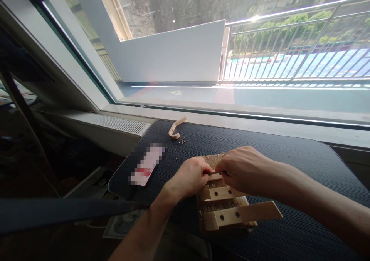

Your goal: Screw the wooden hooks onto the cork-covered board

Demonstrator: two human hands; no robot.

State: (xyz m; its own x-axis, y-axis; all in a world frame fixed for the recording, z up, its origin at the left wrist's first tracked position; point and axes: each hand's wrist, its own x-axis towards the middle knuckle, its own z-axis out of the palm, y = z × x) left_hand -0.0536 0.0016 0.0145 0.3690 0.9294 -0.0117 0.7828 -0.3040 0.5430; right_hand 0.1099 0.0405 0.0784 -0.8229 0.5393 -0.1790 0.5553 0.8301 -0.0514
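Observation:
A wooden board (222, 209) with wooden hook pieces on it lies on the black ribbed table (289, 157) in front of me. My left hand (189, 178) is curled in a pinch at the board's upper left, gripping a thin dark tool or screw (216, 173). From the right, my right hand (245, 168) is closed on the same thin item, above the topmost wooden piece. Two wooden hooks with holes (228, 214) lie across the board below my hands.
A loose wooden hook (176, 129) and a few small screws (183, 141) lie near the table's far edge. A flat white and red card (147, 164) rests on the left. Behind runs a window sill, with a balcony railing outside.

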